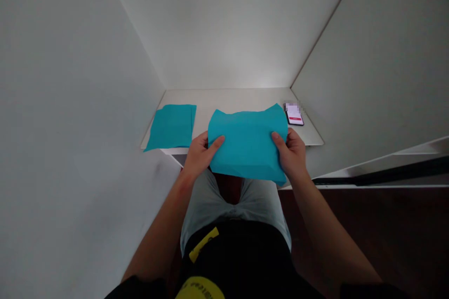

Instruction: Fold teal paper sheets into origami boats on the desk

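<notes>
A teal sheet of paper or cloth [247, 142] is stretched between my two hands, above the front edge of a white tabletop. My left hand [203, 152] grips its left side, thumb on top and fingers curled underneath. On the right side, my right hand [292, 152] pinches it the same way. The sheet's far edge curves up at both corners, and a crease runs across near its lower edge. Left of my hands, more teal sheets [171, 126] lie stacked on the tabletop, their edges slightly uneven.
A phone [294, 114] with a lit screen lies at the right of the white tabletop [228, 96]. White walls [224, 28] enclose the tabletop at the back and both sides. My legs [235, 210] are just below its front edge.
</notes>
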A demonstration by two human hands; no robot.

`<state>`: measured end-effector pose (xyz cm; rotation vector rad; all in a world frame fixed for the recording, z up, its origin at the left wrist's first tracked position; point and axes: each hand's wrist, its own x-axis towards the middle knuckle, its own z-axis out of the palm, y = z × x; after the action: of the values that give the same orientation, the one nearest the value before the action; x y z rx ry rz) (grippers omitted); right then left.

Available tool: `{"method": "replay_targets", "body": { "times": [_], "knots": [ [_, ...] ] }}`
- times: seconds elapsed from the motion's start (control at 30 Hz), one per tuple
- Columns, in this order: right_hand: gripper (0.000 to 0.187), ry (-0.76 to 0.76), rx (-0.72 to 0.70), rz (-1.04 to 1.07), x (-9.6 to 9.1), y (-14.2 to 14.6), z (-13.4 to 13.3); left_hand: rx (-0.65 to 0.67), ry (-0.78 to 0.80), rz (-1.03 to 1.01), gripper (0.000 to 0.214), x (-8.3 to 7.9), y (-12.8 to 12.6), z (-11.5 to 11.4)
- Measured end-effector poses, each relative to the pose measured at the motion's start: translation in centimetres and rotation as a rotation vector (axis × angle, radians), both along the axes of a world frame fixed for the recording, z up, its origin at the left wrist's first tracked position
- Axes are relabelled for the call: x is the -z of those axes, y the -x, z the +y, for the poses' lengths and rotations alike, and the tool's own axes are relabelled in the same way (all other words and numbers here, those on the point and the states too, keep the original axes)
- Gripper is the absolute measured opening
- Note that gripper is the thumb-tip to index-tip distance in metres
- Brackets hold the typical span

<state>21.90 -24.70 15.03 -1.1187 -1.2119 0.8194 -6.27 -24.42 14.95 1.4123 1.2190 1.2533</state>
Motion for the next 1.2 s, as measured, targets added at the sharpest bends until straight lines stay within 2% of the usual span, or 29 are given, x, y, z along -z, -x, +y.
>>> {"method": "replay_targets", "body": {
  "times": [0.13,0.23,0.37,0.5,0.63,0.73,0.8,0.87,0.93,1.03,1.1,1.2],
  "knots": [
    [0.049,-0.041,0.033,-0.034,-1.7,-0.6,-1.4,-0.01,-0.015,-0.055,0.053,-2.3,-0.4,-1.3],
    [0.051,-0.106,0.07,-0.045,-2.8,-0.7,-2.2,0.01,-0.024,-0.081,0.053,-3.4,-0.4,-1.7],
    [0.051,-0.209,0.116,-0.075,-3.8,-1.0,-3.2,0.027,-0.056,-0.115,0.053,-3.8,-0.4,-2.0],
    [0.045,-0.244,0.119,-0.115,-4.1,-1.8,-4.0,0.035,-0.066,-0.126,0.05,-3.8,-0.3,-2.3],
    [0.032,-0.225,-0.038,-0.119,-3.8,-2.6,-4.2,0.03,-0.095,-0.14,0.046,-3.9,-0.4,-2.7],
    [0.037,-0.138,-0.169,-0.106,-2.7,-3.2,-3.0,0.041,-0.098,-0.127,0.047,-3.5,-0.5,-1.5],
    [0.038,-0.054,-0.203,-0.073,-1.0,-3.6,-0.9,0.083,-0.077,-0.101,0.049,-2.4,-0.4,0.7],
    [0.044,0.023,-0.243,-0.05,1.5,-4.0,2.1,0.158,-0.045,-0.084,0.052,-0.4,-0.3,3.9],
    [0.052,0.081,-0.276,-0.056,4.7,-4.3,5.6,0.202,-0.022,-0.051,0.05,2.3,-0.1,7.3],
    [0.053,0.192,-0.221,-0.152,9.2,-4.5,9.9,0.193,0.035,0.108,0.032,6.7,-0.3,11.5],
    [0.05,0.215,-0.191,-0.199,11.4,-4.6,11.8,0.167,0.076,0.249,0.026,9.1,-0.6,13.3],
    [0.039,0.201,-0.192,-0.292,13.3,-5.0,13.7,0.132,0.072,0.441,0.03,11.1,-0.9,14.8]
  ]
}}
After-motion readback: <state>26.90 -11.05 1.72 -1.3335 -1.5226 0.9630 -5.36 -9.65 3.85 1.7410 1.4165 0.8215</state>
